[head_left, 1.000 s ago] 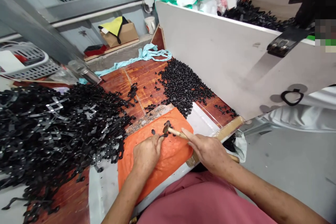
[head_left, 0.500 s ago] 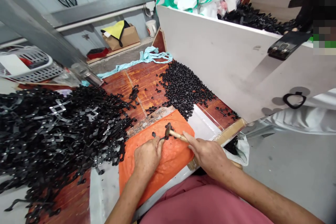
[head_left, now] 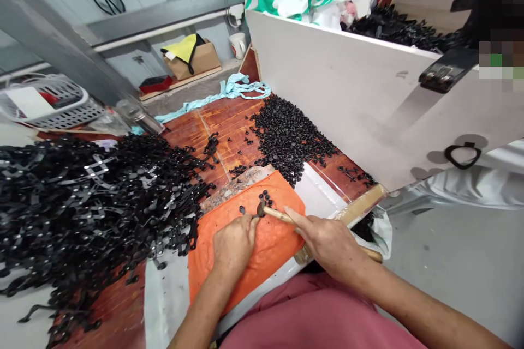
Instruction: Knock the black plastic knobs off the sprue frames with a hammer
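Note:
My right hand (head_left: 325, 234) is closed round the wooden handle of a hammer (head_left: 278, 214). The small dark hammer head points left, low over the orange cloth (head_left: 225, 262). My left hand (head_left: 234, 242) pinches a small black linkage part (head_left: 243, 210) on the cloth, right beside the hammer head; the fingers hide much of it. Just beyond the head lie several small black round-headed pins (head_left: 266, 196). Under the cloth's far edge a rough stone block (head_left: 235, 188) shows.
To the left is a large heap of black jointed linkages (head_left: 102, 202). A pile of black pins (head_left: 286, 133) lies beyond the cloth, against a pale upright board (head_left: 347, 87). A metal cup (head_left: 143, 119), light blue cloth strip (head_left: 221, 92) and plastic basket (head_left: 53, 103) stand or lie farther back.
The hammer head has come down slightly, uncovering more of the pins beyond it. The left hand keeps its pinch on the linkage part. The whole view has shifted a little.

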`<action>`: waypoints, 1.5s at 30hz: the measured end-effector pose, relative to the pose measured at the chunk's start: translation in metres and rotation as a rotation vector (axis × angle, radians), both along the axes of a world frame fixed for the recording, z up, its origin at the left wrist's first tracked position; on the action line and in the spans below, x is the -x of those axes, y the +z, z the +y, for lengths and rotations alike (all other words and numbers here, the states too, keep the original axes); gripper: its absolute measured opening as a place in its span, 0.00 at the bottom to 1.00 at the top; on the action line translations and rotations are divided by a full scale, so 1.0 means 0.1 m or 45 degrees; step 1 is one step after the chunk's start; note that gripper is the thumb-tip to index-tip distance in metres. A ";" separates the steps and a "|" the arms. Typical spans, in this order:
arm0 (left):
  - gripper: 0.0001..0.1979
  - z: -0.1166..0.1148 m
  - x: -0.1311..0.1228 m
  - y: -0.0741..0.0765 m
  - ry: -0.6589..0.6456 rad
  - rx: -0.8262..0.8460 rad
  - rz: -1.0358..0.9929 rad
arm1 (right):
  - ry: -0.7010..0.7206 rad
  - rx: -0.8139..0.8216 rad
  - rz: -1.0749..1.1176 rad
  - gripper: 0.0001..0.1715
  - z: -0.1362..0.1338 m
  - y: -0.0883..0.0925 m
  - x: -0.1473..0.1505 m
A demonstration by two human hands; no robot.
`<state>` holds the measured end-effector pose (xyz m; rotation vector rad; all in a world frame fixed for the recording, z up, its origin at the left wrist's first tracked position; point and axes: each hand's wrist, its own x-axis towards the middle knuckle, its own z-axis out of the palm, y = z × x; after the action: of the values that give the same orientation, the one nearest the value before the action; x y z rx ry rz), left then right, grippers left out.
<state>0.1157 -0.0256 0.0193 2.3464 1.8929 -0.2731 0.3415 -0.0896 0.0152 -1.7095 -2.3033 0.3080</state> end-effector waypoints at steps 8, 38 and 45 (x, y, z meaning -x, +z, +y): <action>0.21 0.01 -0.02 0.00 0.007 -0.004 0.018 | -0.016 -0.067 0.024 0.28 -0.04 -0.06 -0.03; 0.19 -0.07 0.07 0.24 0.917 0.520 -2.403 | -0.207 0.498 1.368 0.10 0.08 0.14 0.26; 0.19 -0.08 -0.03 0.30 0.961 0.480 -2.515 | 0.068 0.302 1.193 0.13 0.23 0.30 0.55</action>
<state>0.1184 -0.0336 0.0492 0.5389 1.0698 1.1323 0.2868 -0.0664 0.0451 -1.1805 -1.6346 1.1434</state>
